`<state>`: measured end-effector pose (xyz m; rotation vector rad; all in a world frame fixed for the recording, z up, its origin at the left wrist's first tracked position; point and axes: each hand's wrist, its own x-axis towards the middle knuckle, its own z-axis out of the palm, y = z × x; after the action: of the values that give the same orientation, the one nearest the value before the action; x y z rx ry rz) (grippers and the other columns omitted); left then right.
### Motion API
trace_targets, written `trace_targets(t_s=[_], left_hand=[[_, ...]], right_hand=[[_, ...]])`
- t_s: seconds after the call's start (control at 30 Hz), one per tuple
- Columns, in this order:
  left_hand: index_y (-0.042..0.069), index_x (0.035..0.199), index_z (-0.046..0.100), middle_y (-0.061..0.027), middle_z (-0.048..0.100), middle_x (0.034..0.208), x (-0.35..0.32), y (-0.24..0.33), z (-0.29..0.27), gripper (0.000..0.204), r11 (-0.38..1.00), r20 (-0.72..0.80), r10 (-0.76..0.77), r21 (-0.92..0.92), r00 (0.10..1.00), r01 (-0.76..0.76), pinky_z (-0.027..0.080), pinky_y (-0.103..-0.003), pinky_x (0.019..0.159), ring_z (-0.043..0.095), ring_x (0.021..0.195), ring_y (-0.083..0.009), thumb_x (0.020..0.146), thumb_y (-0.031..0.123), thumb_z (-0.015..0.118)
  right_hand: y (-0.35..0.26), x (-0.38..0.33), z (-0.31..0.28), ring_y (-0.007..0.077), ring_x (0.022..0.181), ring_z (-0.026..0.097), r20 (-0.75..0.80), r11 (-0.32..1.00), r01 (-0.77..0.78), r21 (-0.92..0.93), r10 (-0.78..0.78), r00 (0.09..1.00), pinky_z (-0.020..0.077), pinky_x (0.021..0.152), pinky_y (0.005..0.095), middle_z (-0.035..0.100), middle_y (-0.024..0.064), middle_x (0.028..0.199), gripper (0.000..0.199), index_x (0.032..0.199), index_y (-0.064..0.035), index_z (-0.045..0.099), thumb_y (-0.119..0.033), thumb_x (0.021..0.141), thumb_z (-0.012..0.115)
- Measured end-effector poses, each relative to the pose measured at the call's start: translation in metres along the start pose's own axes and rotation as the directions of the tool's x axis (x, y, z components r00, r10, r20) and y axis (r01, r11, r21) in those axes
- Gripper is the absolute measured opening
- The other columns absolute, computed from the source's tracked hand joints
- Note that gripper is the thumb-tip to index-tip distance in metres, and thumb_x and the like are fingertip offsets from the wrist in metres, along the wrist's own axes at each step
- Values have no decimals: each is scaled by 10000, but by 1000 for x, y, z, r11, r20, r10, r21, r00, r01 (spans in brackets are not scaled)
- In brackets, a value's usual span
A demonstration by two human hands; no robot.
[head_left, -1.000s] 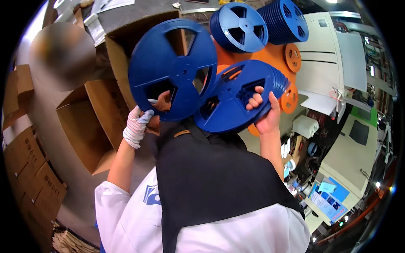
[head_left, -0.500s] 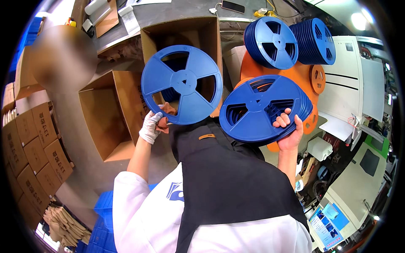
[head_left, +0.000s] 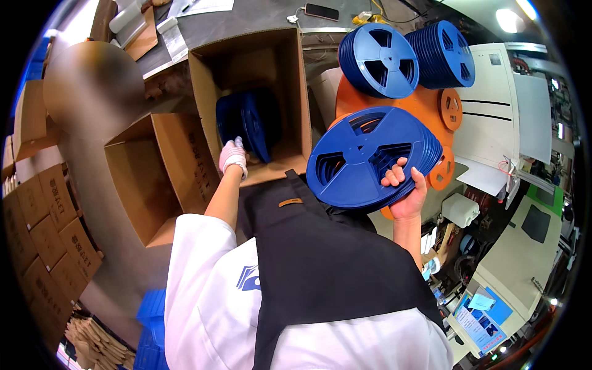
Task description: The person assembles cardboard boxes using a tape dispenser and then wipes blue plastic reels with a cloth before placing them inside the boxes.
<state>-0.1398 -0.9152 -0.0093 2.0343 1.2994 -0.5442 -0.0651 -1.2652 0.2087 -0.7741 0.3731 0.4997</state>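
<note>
My left hand, in a white glove, reaches into the tall open cardboard box. Its fingers are closed at the edge of a blue plastic reel, which stands on edge inside; the fingertips are partly hidden. Other blue reels lie in shadow beside it. My bare right hand grips the near right side of a tilted stack of blue reels, its thumb along the outer edge and its fingers through an opening in the top reel. That stack leans close against my black apron.
Beside the tall box stands a second open cardboard box. Two more blue reel stacks rest on orange reels at the far right. A grey table holds a phone. Stacked cartons line the left.
My left hand has brought the blue reel from above the box down into it, turning it from face-up to on edge. My right hand keeps its grip on the stack.
</note>
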Motion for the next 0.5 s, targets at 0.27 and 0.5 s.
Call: trace_targets(t_s=[0.27, 0.5], left_hand=[[85, 853, 683, -85, 652, 653, -5, -6, -20, 562, 987, 12, -14, -161, 1000, 16, 462, -317, 544, 591, 510, -187, 948, 491, 308], [61, 971, 539, -46, 620, 684, -21, -9, -12, 114, 665, -194, 391, -616, 900, -422, 469, -239, 465, 538, 470, -96, 926, 146, 479]], right_hand=[[3, -4, -3, 134, 613, 443, 27, 998, 23, 66, -25, 999, 416, 657, 307, 457, 7, 657, 264, 997, -65, 551, -255, 814, 560], [-9, -11, -16, 121, 497, 419, 247, 976, 43, 213, -96, 964, 370, 550, 286, 425, -5, 572, 251, 918, -63, 480, -259, 799, 582]])
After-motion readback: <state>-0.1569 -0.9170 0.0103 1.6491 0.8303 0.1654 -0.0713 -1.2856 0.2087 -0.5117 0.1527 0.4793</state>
